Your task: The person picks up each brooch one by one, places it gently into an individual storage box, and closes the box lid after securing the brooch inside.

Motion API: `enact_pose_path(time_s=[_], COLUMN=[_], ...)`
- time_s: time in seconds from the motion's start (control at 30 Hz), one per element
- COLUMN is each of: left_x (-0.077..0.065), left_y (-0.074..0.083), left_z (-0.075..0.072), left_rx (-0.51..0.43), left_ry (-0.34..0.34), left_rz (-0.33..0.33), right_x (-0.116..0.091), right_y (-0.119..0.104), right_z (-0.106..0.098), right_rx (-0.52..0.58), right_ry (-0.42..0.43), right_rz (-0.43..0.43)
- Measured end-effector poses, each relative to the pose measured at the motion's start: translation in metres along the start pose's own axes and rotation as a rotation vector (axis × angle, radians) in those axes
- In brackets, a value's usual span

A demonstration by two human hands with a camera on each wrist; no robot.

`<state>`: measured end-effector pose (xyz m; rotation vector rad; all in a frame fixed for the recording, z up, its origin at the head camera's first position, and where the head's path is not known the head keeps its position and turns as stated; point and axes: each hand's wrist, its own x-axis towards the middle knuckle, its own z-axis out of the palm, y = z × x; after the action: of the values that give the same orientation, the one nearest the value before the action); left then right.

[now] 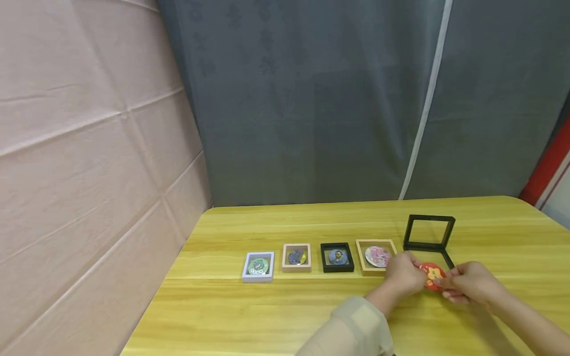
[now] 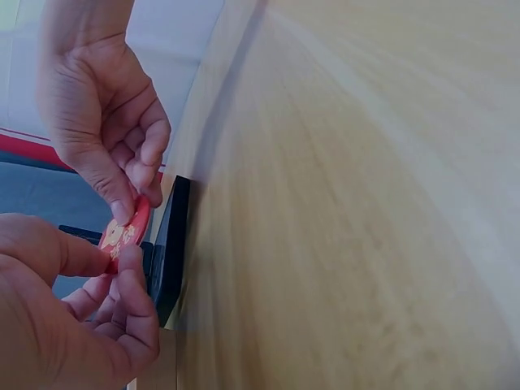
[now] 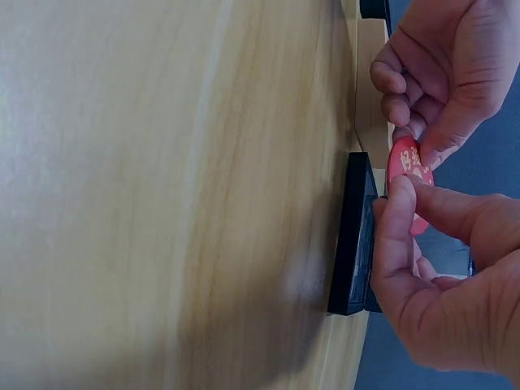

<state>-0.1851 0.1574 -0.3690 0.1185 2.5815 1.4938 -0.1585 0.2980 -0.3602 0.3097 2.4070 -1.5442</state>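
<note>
A round red badge (image 1: 432, 275) with a yellow figure is pinched at its two sides. My left hand (image 1: 405, 273) grips its left edge between thumb and fingers, and my right hand (image 1: 474, 284) pinches the right edge. Just behind the badge stands an opened black display frame (image 1: 429, 245), one half raised upright and the other lying on the table, partly hidden by the hands. Both wrist views show the badge (image 2: 123, 236) held close over the black lower half (image 3: 351, 236). A tan frame (image 1: 366, 271) with a pink badge sits directly left of my left hand, which overlaps it.
Left of the tan frame, a black frame (image 1: 337, 268), a pink frame (image 1: 296, 268) and a white frame (image 1: 258, 278) stand in a row, each with a round badge inside. The wood-grain table (image 1: 213, 316) ends at a grey curtain (image 1: 311, 123); a pale cloth (image 1: 89, 173) hangs at left.
</note>
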Motion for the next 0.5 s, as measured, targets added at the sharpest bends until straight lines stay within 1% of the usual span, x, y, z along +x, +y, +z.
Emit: enact_pose_path(time_s=[0.13, 0.23, 0.33, 0.5], left_x=[0.0022, 0.0036, 0.0049, 0.0076], left_y=[0.0010, 0.0024, 0.0038, 0.0065], left_z=[0.0041, 0.0049, 0.0053, 0.0059], left_rx=[-0.029, -0.040, -0.028, 0.007], left_ry=[0.028, 0.055, 0.080, 0.095], left_rz=[-0.011, -0.003, 0.003, -0.006], right_x=[0.0025, 0.0051, 0.0072, 0.0099], right_y=[0.0012, 0.0007, 0.0000, -0.0013], right_z=[-0.0025, -0.0042, -0.0063, -0.0092], right_rx=[0.010, 0.002, -0.010, -0.038], right_ry=[0.042, 0.082, 0.106, 0.130], right_rz=[0.001, 0.000, -0.003, -0.016])
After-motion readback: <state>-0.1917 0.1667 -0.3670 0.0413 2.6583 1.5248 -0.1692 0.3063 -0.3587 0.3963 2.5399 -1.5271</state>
